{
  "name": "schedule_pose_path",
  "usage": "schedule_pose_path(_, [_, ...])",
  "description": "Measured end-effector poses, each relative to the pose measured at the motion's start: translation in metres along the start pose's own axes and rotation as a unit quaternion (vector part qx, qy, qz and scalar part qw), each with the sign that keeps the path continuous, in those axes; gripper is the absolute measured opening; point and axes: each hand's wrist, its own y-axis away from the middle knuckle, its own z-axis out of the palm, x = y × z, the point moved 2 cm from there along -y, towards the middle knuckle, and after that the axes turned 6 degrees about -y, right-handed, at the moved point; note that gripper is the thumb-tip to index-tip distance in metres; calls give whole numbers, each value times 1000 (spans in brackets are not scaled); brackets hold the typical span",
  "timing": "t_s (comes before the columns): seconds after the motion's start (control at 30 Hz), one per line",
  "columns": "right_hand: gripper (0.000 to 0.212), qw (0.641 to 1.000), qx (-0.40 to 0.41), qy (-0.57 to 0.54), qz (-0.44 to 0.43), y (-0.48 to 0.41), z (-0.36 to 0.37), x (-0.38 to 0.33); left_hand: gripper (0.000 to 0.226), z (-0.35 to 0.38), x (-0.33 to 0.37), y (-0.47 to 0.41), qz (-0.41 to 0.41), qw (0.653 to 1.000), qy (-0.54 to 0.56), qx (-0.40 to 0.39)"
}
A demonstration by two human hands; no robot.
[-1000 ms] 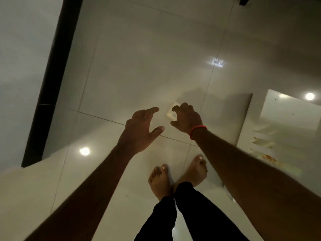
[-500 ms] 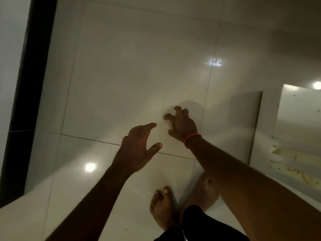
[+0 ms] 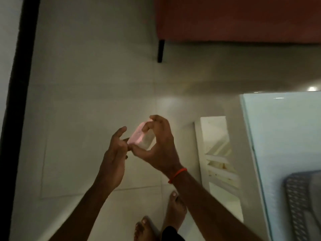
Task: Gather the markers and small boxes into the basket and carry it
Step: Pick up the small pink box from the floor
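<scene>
A small pink and white box (image 3: 141, 137) is held up above the floor between both hands. My right hand (image 3: 160, 146) grips it, fingers curled over its top end and thumb under its lower end. My left hand (image 3: 115, 152) touches the box's lower left end with its fingertips, the fingers loosely bent. A grey woven basket (image 3: 302, 202) shows at the right edge, on a pale blue glass table top (image 3: 281, 136). No markers are in view.
A red sofa (image 3: 239, 20) with a black leg (image 3: 160, 51) stands at the top. The table's white shelved frame (image 3: 218, 153) is right of my hands. A black strip (image 3: 19, 84) runs down the left wall. My bare feet (image 3: 161, 221) stand on glossy tiles.
My right hand lifted the small box off the floor and my left hand came up to its end. The view swung up, bringing the sofa, table and basket in.
</scene>
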Motion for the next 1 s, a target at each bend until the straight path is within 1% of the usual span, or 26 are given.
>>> schedule_pose_path(0.07, [59,999,35,-32,-20,-3,-30,-25,95,7,40,-4,-1,999,49,-15])
schedule_pose_path(0.1, [58,998,46,-46,-27,-3,-42,-36,90,12,59,-5,5,998,63,-26])
schedule_pose_path(0.13, [58,997,51,-55,-35,-4,-55,-46,79,17,79,-4,13,997,69,-39])
schedule_pose_path(0.2, [55,996,60,-49,-46,-7,-86,-63,47,29,115,-5,23,995,79,-57])
schedule_pose_path(0.23, [54,997,55,-35,-44,-7,-99,-69,38,35,125,-7,23,995,81,-62])
schedule_pose_path(0.27, [52,998,46,-6,-38,-7,-113,-74,35,43,136,-8,24,994,79,-65])
schedule_pose_path(0.3, [51,998,34,36,-31,-6,-127,-77,36,52,146,-9,24,995,73,-66])
schedule_pose_path(0.4, [54,989,5,147,-18,-1,-170,-77,51,88,174,-8,39,995,43,-82])
schedule_pose_path(0.47, [58,984,3,176,-1,3,-195,-73,47,112,187,-9,60,991,36,-112])
schedule_pose_path(0.5, [60,982,9,188,13,4,-207,-69,48,124,191,-10,66,989,30,-132])
schedule_pose_path(0.53, [62,978,16,208,28,5,-219,-65,52,135,195,-10,70,985,24,-158])
schedule_pose_path(0.6, [69,965,36,250,66,8,-245,-55,69,156,199,-7,70,975,1,-212])
schedule_pose_path(0.7, [76,955,92,248,137,13,-286,-35,75,174,189,3,71,963,-55,-255])
schedule_pose_path(0.8, [75,929,151,251,224,21,-317,-12,91,169,165,19,37,957,-109,-266])
schedule_pose_path(0.87, [74,905,160,267,290,27,-327,4,107,159,150,33,3,956,-124,-265])
schedule_pose_path(0.9, [73,894,157,275,318,29,-329,12,110,153,141,40,-16,956,-128,-262])
schedule_pose_path(0.93, [73,886,154,277,338,31,-329,19,108,146,131,47,-35,957,-128,-256])
schedule_pose_path(1.0, [72,878,151,272,363,34,-328,27,97,131,111,59,-74,959,-130,-241])
